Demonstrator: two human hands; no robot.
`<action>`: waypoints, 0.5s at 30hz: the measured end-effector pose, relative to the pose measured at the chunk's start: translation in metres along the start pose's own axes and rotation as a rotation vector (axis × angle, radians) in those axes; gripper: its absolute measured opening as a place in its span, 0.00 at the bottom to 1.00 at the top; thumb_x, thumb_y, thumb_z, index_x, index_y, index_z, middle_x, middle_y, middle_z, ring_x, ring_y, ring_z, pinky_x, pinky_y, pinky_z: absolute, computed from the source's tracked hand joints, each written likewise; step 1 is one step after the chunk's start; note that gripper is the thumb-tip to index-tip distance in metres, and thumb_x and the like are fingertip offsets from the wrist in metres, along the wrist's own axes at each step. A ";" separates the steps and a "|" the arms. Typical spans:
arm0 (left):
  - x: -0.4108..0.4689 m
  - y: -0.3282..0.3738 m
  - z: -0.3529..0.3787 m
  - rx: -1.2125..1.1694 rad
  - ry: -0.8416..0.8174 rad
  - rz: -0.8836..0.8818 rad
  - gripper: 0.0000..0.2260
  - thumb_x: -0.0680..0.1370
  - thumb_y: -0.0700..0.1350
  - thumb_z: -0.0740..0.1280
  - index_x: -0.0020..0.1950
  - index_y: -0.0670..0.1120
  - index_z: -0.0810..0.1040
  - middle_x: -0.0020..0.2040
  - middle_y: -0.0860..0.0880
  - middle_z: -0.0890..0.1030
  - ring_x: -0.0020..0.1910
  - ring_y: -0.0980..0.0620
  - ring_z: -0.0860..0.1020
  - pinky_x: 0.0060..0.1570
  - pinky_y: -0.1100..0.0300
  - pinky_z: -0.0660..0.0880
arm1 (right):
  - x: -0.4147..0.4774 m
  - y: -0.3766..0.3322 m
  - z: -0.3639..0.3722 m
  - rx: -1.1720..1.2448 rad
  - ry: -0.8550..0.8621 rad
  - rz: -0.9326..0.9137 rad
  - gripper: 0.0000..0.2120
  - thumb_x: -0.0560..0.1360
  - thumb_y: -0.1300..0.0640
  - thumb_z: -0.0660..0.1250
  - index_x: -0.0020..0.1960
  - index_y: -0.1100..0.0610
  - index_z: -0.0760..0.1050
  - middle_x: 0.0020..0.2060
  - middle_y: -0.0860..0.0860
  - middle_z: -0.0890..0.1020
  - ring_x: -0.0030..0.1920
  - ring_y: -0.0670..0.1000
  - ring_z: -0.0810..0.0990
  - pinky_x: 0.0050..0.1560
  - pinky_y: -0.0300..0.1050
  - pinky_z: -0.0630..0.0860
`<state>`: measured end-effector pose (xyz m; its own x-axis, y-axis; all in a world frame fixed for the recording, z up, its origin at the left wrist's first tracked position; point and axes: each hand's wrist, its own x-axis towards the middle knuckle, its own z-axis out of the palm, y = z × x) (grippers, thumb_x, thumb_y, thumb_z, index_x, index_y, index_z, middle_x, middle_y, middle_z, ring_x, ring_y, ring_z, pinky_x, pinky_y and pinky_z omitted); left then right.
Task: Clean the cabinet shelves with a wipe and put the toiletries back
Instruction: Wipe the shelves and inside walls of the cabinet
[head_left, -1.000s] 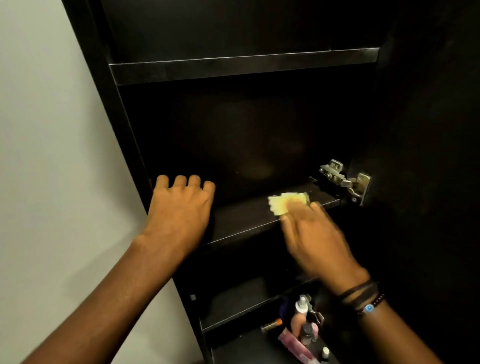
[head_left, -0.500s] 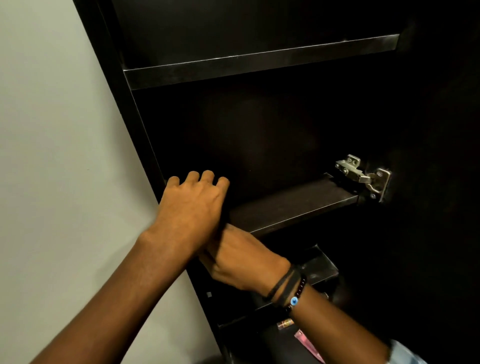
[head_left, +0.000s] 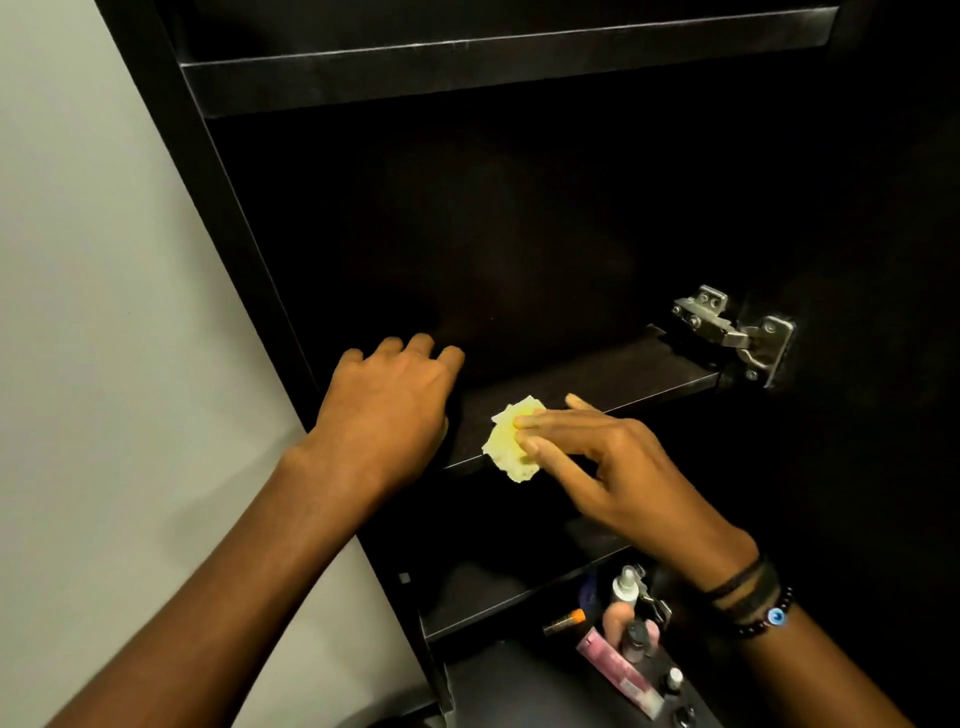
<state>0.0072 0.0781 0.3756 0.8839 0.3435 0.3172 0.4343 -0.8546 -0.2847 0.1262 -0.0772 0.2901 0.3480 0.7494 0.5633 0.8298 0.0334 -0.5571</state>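
Our right hand (head_left: 623, 467) presses the yellow wipe (head_left: 506, 441) with straight fingers onto the front edge of the middle shelf (head_left: 623, 371). Our left hand (head_left: 387, 400) rests on the shelf's left end, holding nothing. The toiletries (head_left: 623, 639) stand below.

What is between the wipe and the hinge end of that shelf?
Nothing visible. The right hand presses the wipe on the shelf, whose top shows bare from there to the hinge. The left hand rests at the opposite, left end.
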 end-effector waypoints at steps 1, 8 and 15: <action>0.001 -0.001 0.001 -0.002 -0.004 -0.005 0.20 0.78 0.45 0.59 0.69 0.52 0.63 0.64 0.48 0.71 0.61 0.46 0.72 0.55 0.51 0.71 | 0.002 -0.002 0.006 -0.039 0.022 -0.016 0.09 0.78 0.53 0.66 0.54 0.51 0.82 0.55 0.42 0.83 0.61 0.36 0.76 0.71 0.47 0.68; 0.012 0.006 0.008 -0.058 -0.032 -0.021 0.22 0.75 0.46 0.63 0.69 0.51 0.63 0.62 0.48 0.72 0.60 0.46 0.73 0.53 0.52 0.72 | 0.012 -0.027 0.061 -0.203 -0.058 -0.152 0.05 0.75 0.61 0.66 0.50 0.58 0.78 0.49 0.52 0.82 0.55 0.51 0.79 0.73 0.40 0.60; 0.014 0.013 0.050 -0.356 0.137 0.032 0.22 0.72 0.40 0.58 0.67 0.48 0.68 0.56 0.45 0.75 0.53 0.42 0.74 0.50 0.49 0.74 | -0.001 0.019 -0.014 -0.362 0.053 0.028 0.09 0.75 0.56 0.69 0.56 0.53 0.80 0.57 0.48 0.83 0.59 0.45 0.79 0.70 0.45 0.67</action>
<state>0.0337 0.0912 0.3310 0.8542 0.2804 0.4378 0.2985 -0.9540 0.0285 0.1477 -0.0872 0.2876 0.3870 0.7109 0.5872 0.9169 -0.2296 -0.3263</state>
